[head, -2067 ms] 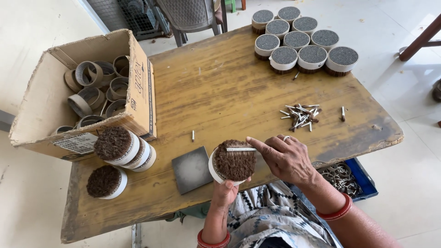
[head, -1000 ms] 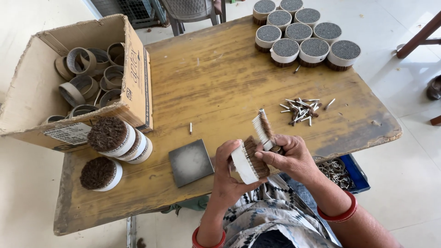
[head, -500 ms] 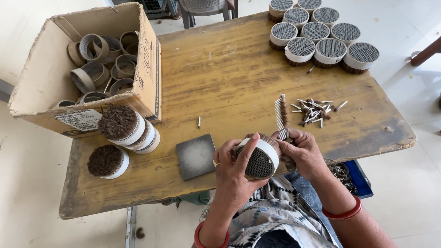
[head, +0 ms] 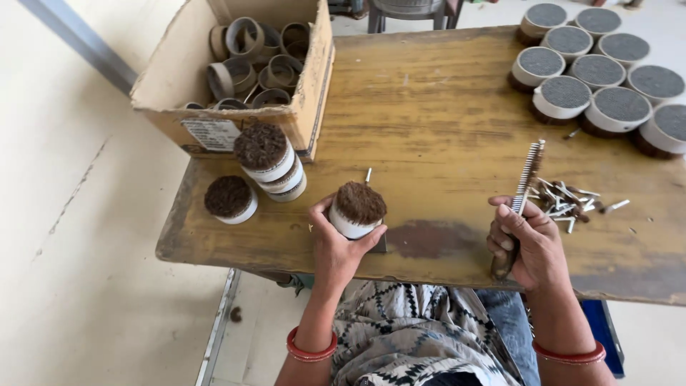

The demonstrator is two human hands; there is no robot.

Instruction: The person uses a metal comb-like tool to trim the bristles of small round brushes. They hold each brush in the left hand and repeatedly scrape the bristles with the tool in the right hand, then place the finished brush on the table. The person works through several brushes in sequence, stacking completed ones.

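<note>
Both hands have drawn apart since half a second ago, when they were bunched together over the roll in front of the body. Now the left hand (head: 341,241) grips the roll (head: 357,209) alone, fingers and thumb wrapped round its white band, and holds it upright with the brown fibre top facing up, over the near edge of the table (head: 443,107). A dark patch (head: 429,239) on the wood lies just to its right, where the grey square pad lay before; only a dark sliver of something shows under the roll. The right hand (head: 525,243) has moved off to the right and is closed in a fist round the handle of a comb (head: 527,179), whose toothed end points up and away. Just beyond the comb lies a scatter of nails (head: 572,200). One more nail (head: 368,175) lies behind the roll. To the left stand stacked rolls (head: 268,157) and a single one (head: 230,199), with a box (head: 307,107) of empty rings behind. Finished rolls (head: 593,64) with grey tops cluster at the far right.
</note>
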